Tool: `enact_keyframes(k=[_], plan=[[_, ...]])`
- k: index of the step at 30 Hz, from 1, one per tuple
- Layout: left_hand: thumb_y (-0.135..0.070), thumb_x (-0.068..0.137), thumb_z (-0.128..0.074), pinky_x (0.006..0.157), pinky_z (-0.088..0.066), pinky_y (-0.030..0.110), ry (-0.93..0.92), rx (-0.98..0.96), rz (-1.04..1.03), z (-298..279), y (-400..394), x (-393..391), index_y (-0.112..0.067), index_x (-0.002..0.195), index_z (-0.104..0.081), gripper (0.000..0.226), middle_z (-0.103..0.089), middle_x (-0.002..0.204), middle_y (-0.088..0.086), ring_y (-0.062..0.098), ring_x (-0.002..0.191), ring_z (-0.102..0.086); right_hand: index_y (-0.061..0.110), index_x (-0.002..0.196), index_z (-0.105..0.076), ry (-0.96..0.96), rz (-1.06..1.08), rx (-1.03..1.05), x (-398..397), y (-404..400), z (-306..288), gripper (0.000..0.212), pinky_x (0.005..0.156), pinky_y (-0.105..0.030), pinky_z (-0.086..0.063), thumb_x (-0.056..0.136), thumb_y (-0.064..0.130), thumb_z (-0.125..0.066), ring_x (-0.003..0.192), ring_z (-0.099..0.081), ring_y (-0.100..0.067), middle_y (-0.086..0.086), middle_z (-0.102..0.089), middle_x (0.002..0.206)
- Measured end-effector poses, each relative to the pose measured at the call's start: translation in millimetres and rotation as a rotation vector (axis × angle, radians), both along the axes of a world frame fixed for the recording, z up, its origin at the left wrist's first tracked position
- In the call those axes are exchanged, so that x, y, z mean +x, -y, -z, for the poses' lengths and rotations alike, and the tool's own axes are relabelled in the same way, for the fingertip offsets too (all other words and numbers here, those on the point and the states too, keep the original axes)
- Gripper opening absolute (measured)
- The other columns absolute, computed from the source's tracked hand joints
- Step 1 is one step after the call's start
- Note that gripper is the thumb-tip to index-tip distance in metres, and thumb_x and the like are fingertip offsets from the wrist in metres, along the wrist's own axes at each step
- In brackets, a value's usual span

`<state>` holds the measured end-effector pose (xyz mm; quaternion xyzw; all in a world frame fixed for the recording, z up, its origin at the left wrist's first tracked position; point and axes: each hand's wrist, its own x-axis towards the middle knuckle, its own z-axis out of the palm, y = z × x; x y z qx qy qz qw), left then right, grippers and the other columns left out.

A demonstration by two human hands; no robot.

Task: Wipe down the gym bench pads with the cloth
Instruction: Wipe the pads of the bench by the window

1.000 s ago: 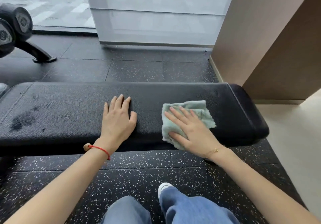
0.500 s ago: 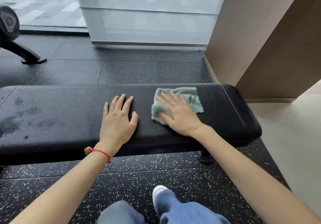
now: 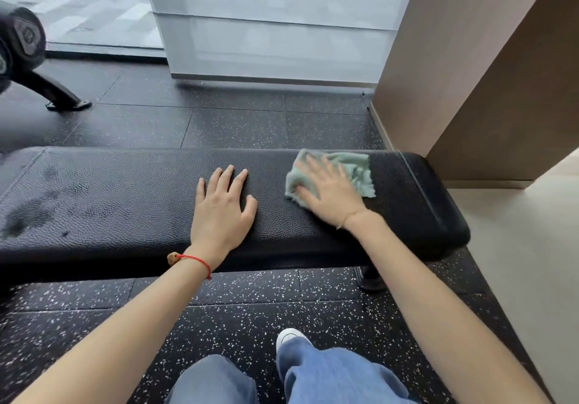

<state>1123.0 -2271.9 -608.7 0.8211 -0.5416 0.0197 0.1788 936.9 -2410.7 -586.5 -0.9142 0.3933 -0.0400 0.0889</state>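
Nearest, left hand (image 3: 224, 212) flat on black bench pad (image 3: 125, 203), fingers straight and spread, holding nothing. Farther right, right hand (image 3: 329, 193) pressing green cloth (image 3: 360, 171) with straight fingers, cloth spread beneath and beyond fingertips, near pad's far edge.

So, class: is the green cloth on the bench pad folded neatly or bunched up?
Bunched up. The cloth lies crumpled with uneven, ragged edges under the right hand, whose straight fingers press it flat on the bench pad.
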Motion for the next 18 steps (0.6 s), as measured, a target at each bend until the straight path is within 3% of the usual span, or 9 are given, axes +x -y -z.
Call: enact_keyframes(k=[3, 5, 9, 12, 15, 18], plan=[[-0.048, 0.091, -0.027, 0.122, -0.008, 0.046, -0.007, -0.005, 0.007, 1, -1, 1, -0.024, 0.15, -0.035, 0.064, -0.03, 0.158, 0.004, 0.022, 0.148, -0.019, 0.04, 0.154, -0.009, 0.091, -0.188, 0.003, -42, -59, 1, 0.062, 0.12, -0.035, 0.009, 0.099, 0.057, -0.031, 0.15, 0.007, -0.011, 0.015, 0.0, 0.163], [-0.048, 0.091, -0.025, 0.122, -0.007, 0.045, -0.008, 0.005, 0.008, 1, -2, 2, -0.025, 0.15, -0.033, 0.064, -0.028, 0.159, 0.003, 0.021, 0.148, -0.017, 0.042, 0.153, -0.012, 0.117, -0.189, 0.016, -77, -62, 1, 0.064, 0.122, -0.037, 0.004, 0.094, 0.062, -0.028, 0.15, 0.003, -0.008, 0.017, -0.004, 0.162], [-0.048, 0.091, -0.025, 0.122, -0.008, 0.047, -0.007, -0.004, 0.004, -1, -1, -1, -0.023, 0.15, -0.034, 0.065, -0.03, 0.158, 0.004, 0.022, 0.148, -0.018, 0.038, 0.152, -0.009, 0.034, 0.121, 0.009, -87, 9, -3, 0.072, 0.122, -0.043, 0.002, 0.088, 0.069, -0.018, 0.151, -0.002, -0.016, 0.008, -0.006, 0.163], [-0.048, 0.089, -0.027, 0.121, -0.008, 0.047, -0.03, -0.016, 0.002, -3, -1, -1, -0.022, 0.148, -0.037, 0.065, -0.032, 0.157, 0.005, 0.023, 0.147, -0.02, 0.031, 0.155, -0.005, -0.065, 0.235, -0.008, -39, 34, -4, 0.067, 0.122, -0.045, 0.005, 0.098, 0.059, -0.025, 0.151, 0.004, -0.021, 0.005, 0.002, 0.164], [-0.047, 0.091, -0.03, 0.122, -0.007, 0.046, -0.048, -0.018, 0.02, -4, -2, 1, -0.023, 0.149, -0.037, 0.063, -0.031, 0.157, 0.004, 0.022, 0.147, -0.019, 0.033, 0.155, -0.002, -0.043, 0.008, -0.003, -2, -10, -2, 0.064, 0.12, -0.04, 0.011, 0.1, 0.055, -0.027, 0.15, 0.009, -0.019, 0.006, 0.005, 0.163], [-0.042, 0.097, -0.041, 0.122, -0.004, 0.044, -0.078, -0.008, 0.046, -4, -2, 5, -0.024, 0.15, -0.034, 0.056, -0.028, 0.159, 0.004, 0.021, 0.149, -0.016, 0.04, 0.154, -0.007, 0.043, -0.219, -0.004, -30, -60, -1, 0.063, 0.12, -0.037, 0.01, 0.097, 0.059, -0.026, 0.15, 0.008, -0.013, 0.012, 0.001, 0.163]])
